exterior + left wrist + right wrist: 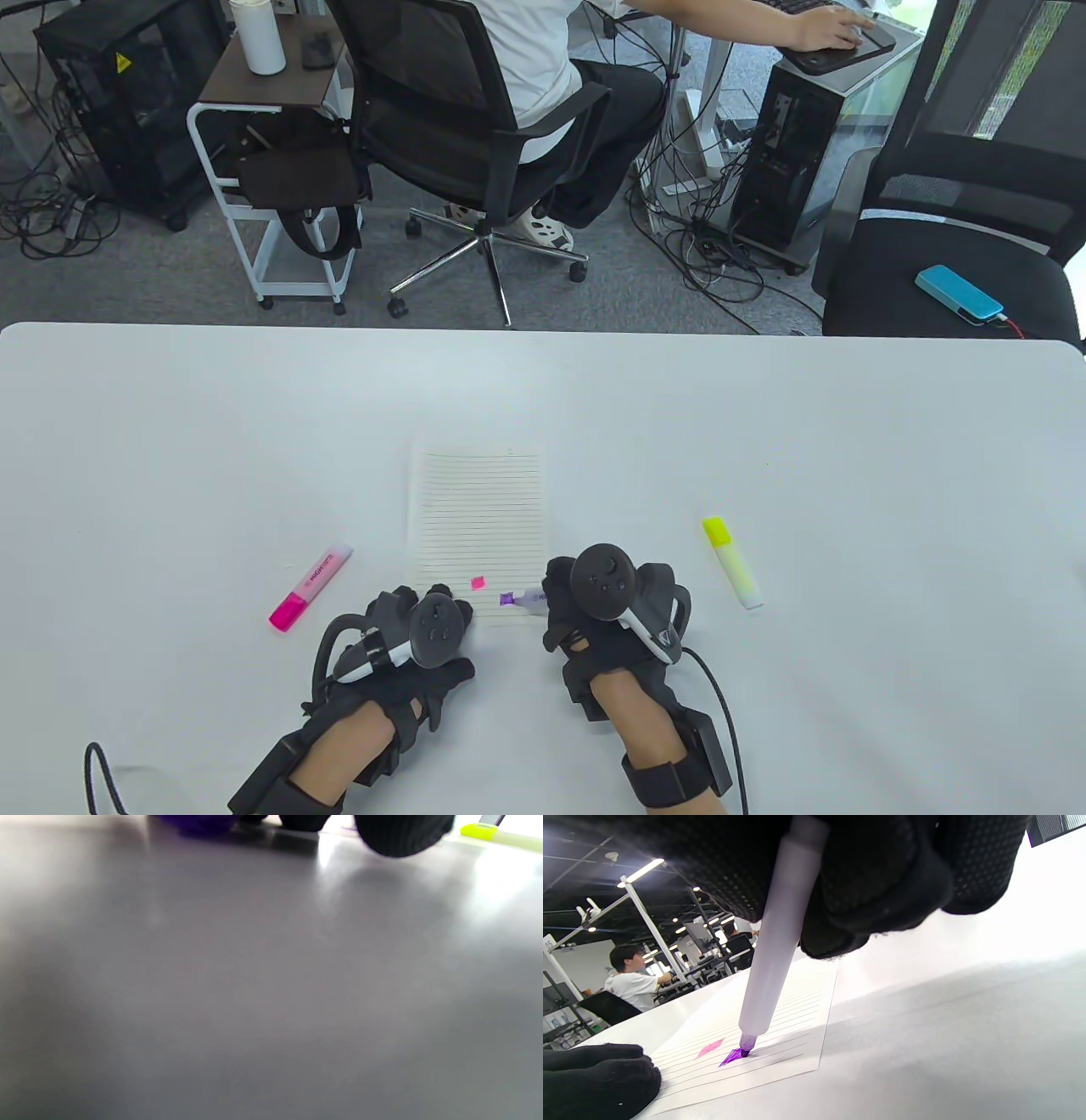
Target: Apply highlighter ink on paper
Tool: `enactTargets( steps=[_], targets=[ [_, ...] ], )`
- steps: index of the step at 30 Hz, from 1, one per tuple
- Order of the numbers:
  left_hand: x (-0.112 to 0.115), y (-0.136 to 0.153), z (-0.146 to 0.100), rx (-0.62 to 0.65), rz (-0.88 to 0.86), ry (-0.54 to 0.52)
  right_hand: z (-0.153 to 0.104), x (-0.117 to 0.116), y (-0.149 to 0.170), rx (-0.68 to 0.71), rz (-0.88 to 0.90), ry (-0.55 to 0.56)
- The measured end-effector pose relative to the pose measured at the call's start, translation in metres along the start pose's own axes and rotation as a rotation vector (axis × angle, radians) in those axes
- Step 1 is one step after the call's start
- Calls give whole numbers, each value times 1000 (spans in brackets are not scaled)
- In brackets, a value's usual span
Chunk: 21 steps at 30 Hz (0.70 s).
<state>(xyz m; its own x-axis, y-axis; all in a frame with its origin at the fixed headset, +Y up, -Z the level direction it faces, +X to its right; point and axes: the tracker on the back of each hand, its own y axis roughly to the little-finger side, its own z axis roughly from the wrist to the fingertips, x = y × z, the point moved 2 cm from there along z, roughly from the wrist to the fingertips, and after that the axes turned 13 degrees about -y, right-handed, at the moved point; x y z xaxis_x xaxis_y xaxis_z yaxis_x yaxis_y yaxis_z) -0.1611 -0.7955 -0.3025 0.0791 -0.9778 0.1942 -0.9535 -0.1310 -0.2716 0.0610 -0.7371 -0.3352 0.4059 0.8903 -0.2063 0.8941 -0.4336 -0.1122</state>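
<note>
the right hand (611, 607) grips a purple highlighter (774, 942) with its fingers curled round the pale barrel, the pen tilted and its tip touching the lined paper (479, 518) near the sheet's near right corner. a small purple mark (731, 1056) sits right at the tip, and a pink mark (709, 1048) lies just beside it to the left on the same sheet. the paper lies flat on the white bench (848, 467), in the middle and close to the near edge.

the left hand (416, 628) rests on the bench at the paper's near left corner, its fingertips on or just at the sheet's edge; they look loosely bent and hold nothing. in the left wrist view the picture is blurred, showing only dark fingertips and a purple blob at the top edge that cannot be made out.

a pink highlighter (310, 587) lies capped on the bench well to the left of the paper. a yellow highlighter (732, 562) lies to the right of the right hand, apart from it.

beyond the bench a person sits on an office chair (475, 127) facing away.
</note>
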Motion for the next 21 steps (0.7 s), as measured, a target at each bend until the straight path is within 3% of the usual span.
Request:
enactTargets(
  steps=[21],
  targets=[
    [0,0,0,2,0,1,2,-5,0,15,18,7]
  ],
)
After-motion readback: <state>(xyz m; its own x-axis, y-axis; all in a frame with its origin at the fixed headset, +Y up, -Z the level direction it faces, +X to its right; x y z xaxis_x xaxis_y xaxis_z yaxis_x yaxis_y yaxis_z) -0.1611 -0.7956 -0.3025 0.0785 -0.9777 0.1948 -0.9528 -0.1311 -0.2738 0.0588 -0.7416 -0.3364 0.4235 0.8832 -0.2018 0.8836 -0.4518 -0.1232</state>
